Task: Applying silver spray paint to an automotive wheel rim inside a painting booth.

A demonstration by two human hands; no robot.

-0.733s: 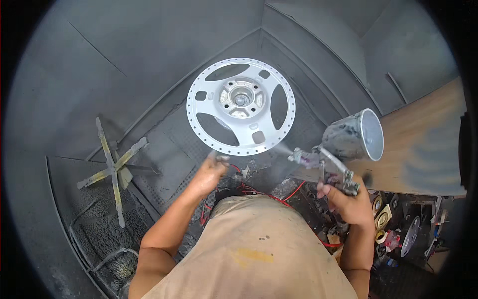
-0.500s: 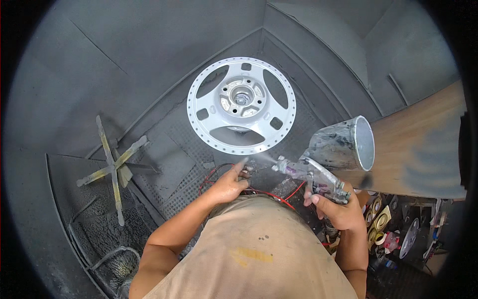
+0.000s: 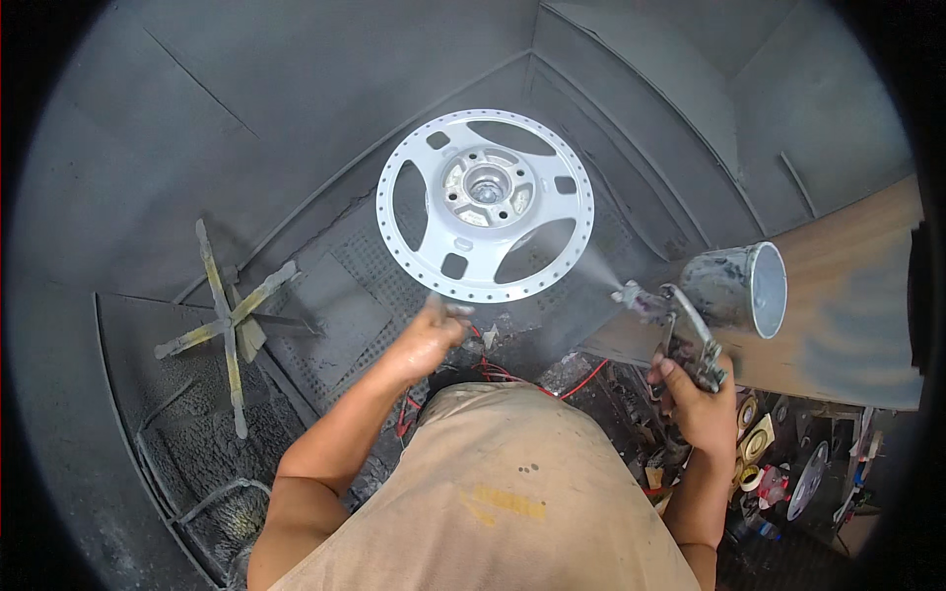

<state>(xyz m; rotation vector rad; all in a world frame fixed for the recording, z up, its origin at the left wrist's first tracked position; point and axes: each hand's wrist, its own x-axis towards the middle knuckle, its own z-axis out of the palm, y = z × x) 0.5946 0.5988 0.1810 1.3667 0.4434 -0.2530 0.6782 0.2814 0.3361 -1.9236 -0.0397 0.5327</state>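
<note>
A silver-white wheel face (image 3: 486, 281) lies roughly level ahead of me, with large rounded openings, small square holes and a ring of little holes round its rim. My right hand (image 3: 702, 404) grips a paint spray gun (image 3: 680, 325) by its handle. A pale mist leaves the nozzle toward the wheel's right near edge. On the gun sits a paint-stained metal cup (image 3: 719, 288), tilted to the right. My left hand (image 3: 431, 337) is at the wheel's near rim, one finger stretched toward it. Its fingertips are smeared, so contact is unclear.
Grey, paint-coated panels (image 3: 335, 108) surround the wheel. A cross-shaped stand (image 3: 228, 320) is at the left. Red hose (image 3: 586, 379) runs near my waist. On the right are a wooden board (image 3: 838, 295), tape rolls (image 3: 757, 443) and another wheel part (image 3: 808, 481).
The wheel has turned about its centre; I cannot tell which way. My right hand has carried the spraying gun right and slightly farther off. My left hand has shifted left along the near rim.
</note>
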